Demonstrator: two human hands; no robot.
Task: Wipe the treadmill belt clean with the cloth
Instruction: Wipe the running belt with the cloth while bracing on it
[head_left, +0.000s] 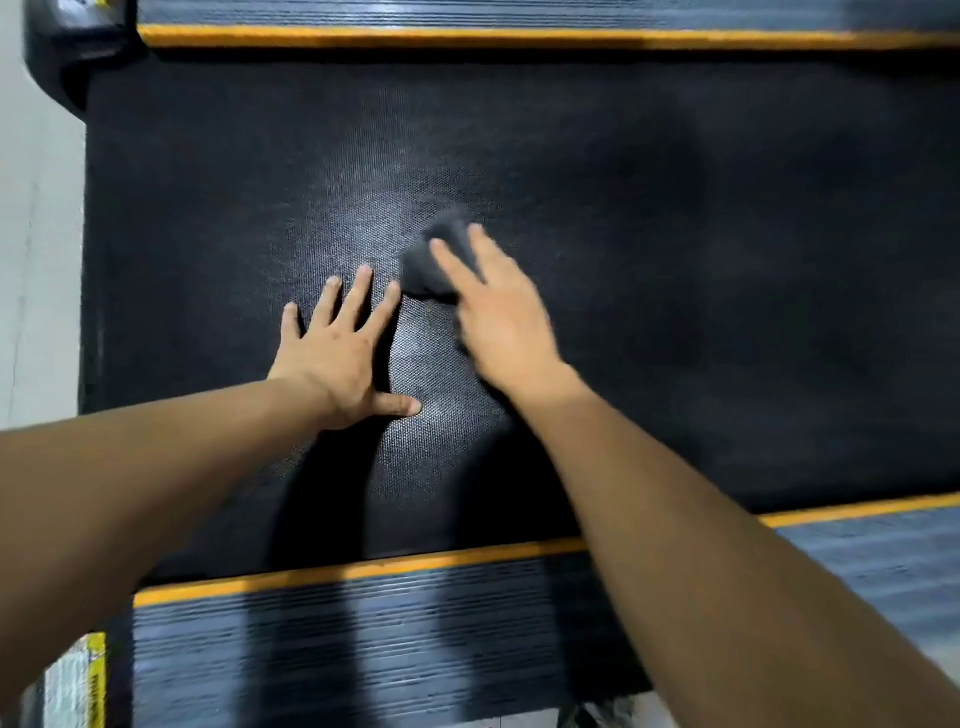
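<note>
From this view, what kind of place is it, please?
Probably a gym or a home exercise corner. A black treadmill belt fills the view, with ribbed side rails edged in orange. A pale floor shows beside it, nothing more.

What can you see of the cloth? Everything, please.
The cloth is dark grey, soft-looking and bunched into a small wad, its edges smeared by motion blur. It lies on the black textured treadmill belt near the middle. The right hand lies over it with straight fingers, covering its near part. The left hand, flat on the belt, does not touch it.
</note>
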